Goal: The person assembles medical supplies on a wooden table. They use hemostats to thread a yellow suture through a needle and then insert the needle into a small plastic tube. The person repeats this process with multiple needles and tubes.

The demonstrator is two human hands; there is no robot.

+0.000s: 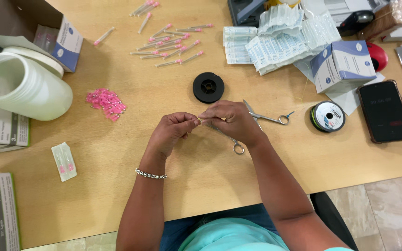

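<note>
Tiny pale piece [200,121], pinched between both fingertips.

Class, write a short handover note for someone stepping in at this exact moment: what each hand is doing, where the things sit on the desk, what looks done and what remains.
Left hand: fingertips pinched on something tiny, too small to identify.
Right hand: pinched against the left at the same spot, above the scissors lying on the wooden desk.
Nearby: black spool just beyond the hands; second spool to the right; pile of pink needle hubs to the left; capped pink-tipped needles scattered farther back; sealed packets heaped at the back right.
Done: some needles are out of their packets.
Left: many packets unopened.
</note>
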